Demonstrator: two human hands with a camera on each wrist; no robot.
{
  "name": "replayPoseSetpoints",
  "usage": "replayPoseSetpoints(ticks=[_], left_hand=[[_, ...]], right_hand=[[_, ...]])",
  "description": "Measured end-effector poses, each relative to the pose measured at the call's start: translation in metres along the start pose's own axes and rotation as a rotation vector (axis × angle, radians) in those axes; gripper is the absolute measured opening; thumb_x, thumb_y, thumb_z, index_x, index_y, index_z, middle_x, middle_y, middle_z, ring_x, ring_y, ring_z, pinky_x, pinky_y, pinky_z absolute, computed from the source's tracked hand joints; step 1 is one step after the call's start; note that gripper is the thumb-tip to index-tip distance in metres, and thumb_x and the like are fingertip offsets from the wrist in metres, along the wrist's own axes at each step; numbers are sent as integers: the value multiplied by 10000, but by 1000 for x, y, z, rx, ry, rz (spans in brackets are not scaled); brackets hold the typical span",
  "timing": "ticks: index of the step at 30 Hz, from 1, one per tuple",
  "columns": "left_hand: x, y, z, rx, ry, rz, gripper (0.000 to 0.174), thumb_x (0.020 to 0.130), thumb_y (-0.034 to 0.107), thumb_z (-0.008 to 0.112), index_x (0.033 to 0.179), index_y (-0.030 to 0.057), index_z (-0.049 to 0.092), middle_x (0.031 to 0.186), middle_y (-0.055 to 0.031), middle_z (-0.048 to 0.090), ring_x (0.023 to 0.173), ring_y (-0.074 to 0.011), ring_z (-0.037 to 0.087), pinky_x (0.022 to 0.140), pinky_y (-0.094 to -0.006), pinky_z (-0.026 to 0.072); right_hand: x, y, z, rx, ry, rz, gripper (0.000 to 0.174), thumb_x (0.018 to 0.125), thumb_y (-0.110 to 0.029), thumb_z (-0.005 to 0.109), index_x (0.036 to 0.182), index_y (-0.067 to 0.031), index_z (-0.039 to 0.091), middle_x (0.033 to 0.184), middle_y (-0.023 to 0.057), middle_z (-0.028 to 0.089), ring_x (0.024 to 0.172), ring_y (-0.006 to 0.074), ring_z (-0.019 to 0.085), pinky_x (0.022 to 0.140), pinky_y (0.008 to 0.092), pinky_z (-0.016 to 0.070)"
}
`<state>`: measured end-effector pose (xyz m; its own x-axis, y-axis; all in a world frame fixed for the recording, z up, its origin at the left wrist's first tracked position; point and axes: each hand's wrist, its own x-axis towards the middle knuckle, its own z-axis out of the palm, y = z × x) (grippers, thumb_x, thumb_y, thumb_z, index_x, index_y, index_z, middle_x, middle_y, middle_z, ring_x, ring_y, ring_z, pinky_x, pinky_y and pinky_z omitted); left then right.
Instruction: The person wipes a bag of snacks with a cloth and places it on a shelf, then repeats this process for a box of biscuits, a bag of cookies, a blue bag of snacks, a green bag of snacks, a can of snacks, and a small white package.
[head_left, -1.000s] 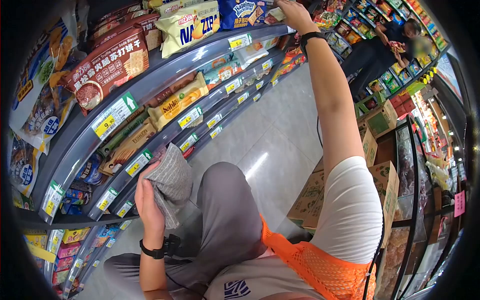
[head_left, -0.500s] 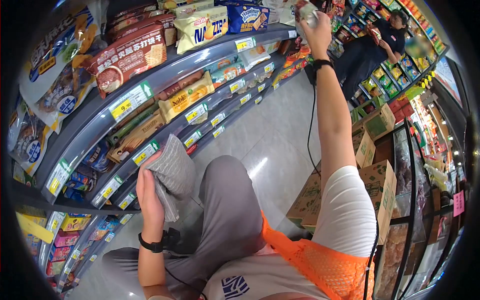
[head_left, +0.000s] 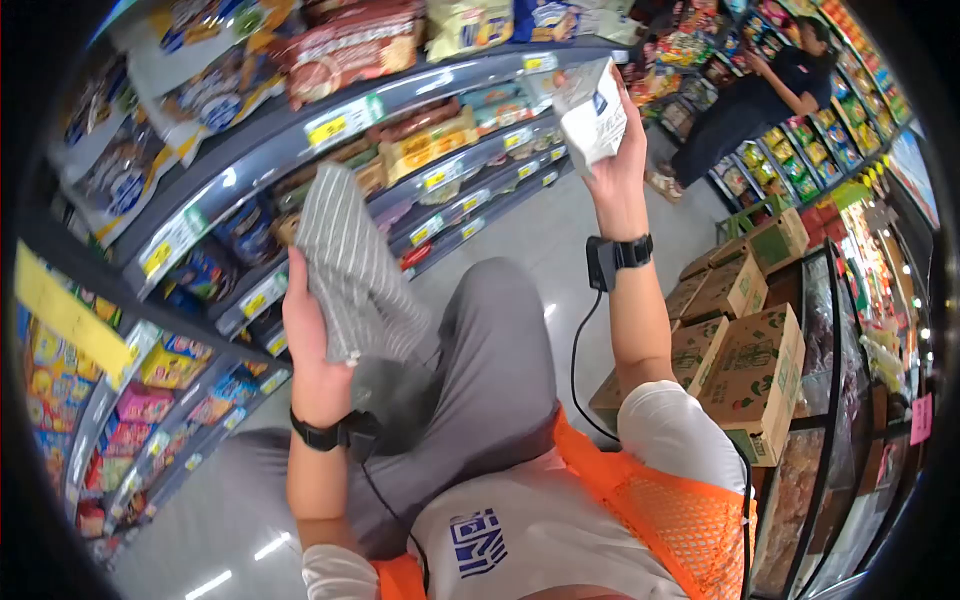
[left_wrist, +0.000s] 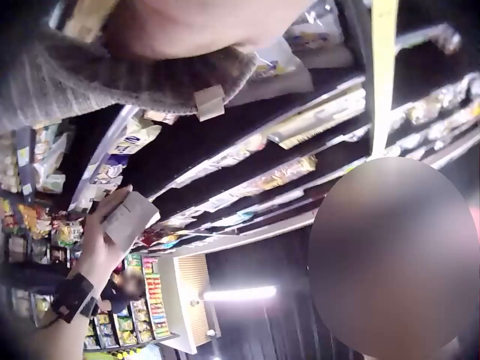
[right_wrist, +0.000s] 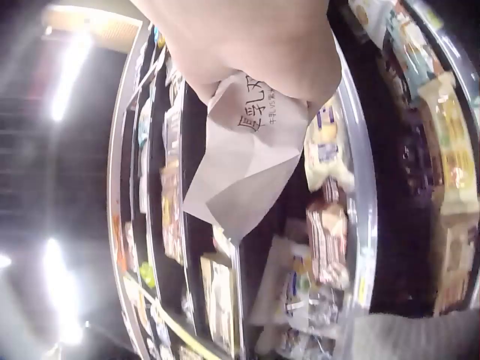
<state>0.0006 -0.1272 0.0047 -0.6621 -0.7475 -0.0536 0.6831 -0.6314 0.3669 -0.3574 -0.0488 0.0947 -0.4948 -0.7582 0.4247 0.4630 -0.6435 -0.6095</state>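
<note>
My left hand, low in front of the shelves, holds a grey striped cloth that stands up and drapes over the fingers, hiding most of them. In the left wrist view the cloth with a small white tag bunches under the hand. Raised at the front, my right hand grips a white snack packet with dark print, thumb and fingers on its side. Printed characters and a folded, crimped end of the packet show in the right wrist view. The packet is off the shelf, in front of its edge.
Curved shelves with price tags and bagged biscuits run along the left. A person in dark clothes stands by a snack rack at the back right. Cardboard boxes are stacked on the right. A black cable hangs from my right wrist.
My right hand has drawn back from the upper shelf, bringing the white packet toward me. The left hand with the cloth has risen slightly, and the view has turned.
</note>
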Motion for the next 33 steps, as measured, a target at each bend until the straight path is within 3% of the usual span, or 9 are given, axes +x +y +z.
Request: replayPoseSetpoints(ticks=[3, 4, 9, 14, 17, 21, 25, 29, 33], left_hand=[[-20, 14, 14, 194, 101, 283, 514, 1105, 364, 429, 1459, -5, 482, 1391, -166, 600, 1263, -296, 594, 1090, -423, 455], [-28, 17, 27, 292, 107, 432, 503, 1105, 346, 433, 1454, -11, 483, 1405, -166, 591, 1278, -281, 581, 1105, -410, 436], [-56, 27, 53, 897, 54, 1023, 453, 1107, 277, 432, 1426, -39, 495, 1449, -176, 560, 1326, -239, 528, 1160, -363, 344], [-32, 33, 25, 1041, -291, 1025, 385, 1108, 196, 402, 1368, -62, 522, 1458, -214, 561, 1411, -295, 483, 1172, -382, 331], [-22, 41, 15, 1346, -253, 1036, 388, 1067, 153, 480, 1405, -34, 512, 1516, -231, 497, 1408, -341, 493, 1148, -395, 375], [-19, 27, 11, 1693, -178, 1105, 476, 998, 127, 589, 1450, 7, 497, 1617, -249, 331, 1403, -430, 468, 1079, -421, 455], [-5, 15, -5, 1751, -108, 1083, 421, 973, 105, 639, 1386, 29, 615, 1396, -229, 506, 1267, -347, 548, 1096, -406, 424], [6, 20, -19, 1923, -28, 1288, 253, 908, 152, 734, 1111, 5, 701, 965, -116, 625, 875, -305, 615, 733, -407, 498], [-3, 33, -13, 1434, 262, 734, 238, 1041, 239, 612, 982, 14, 662, 817, -57, 642, 771, -125, 602, 655, -330, 454]], right_hand=[[-34, 46, 45, -60, -58, 245, 534, 1049, -284, 464, 1501, -5, 408, 1445, 280, 528, 1353, 396, 528, 1106, 515, 474], [-43, 62, 60, -113, -125, 178, 411, 1015, -174, 569, 1376, -10, 459, 1247, 207, 665, 1174, 340, 671, 967, 450, 582], [-86, 127, 127, -366, -179, 86, 560, 924, 3, 683, 1407, -40, 403, 1283, 114, 614, 1145, 211, 660, 966, 369, 560], [-110, 173, 132, 455, -536, 505, 660, 1067, -336, 530, 1593, -77, 229, 1574, 116, 419, 1442, 285, 430, 1193, 478, 356], [-118, 185, 136, 285, -459, 523, 687, 1083, -463, 429, 1611, -84, 205, 1617, 107, 365, 1485, 283, 369, 1228, 476, 301], [-115, 186, 130, -51, -252, 438, 607, 1103, -476, 364, 1537, -53, 343, 1512, 107, 493, 1343, 234, 541, 1104, 400, 465], [-99, 181, 115, 156, -164, 411, 534, 1100, -460, 402, 1435, -51, 474, 1378, 99, 610, 1222, 224, 631, 1025, 385, 524], [-90, 184, 103, 111, -63, 332, 510, 1093, -452, 435, 1408, -57, 506, 1355, 98, 627, 1193, 224, 648, 1008, 384, 537], [-93, 180, 90, 67, -15, 403, 524, 1075, -463, 481, 1412, -63, 506, 1341, 93, 634, 1180, 213, 656, 999, 398, 546]])
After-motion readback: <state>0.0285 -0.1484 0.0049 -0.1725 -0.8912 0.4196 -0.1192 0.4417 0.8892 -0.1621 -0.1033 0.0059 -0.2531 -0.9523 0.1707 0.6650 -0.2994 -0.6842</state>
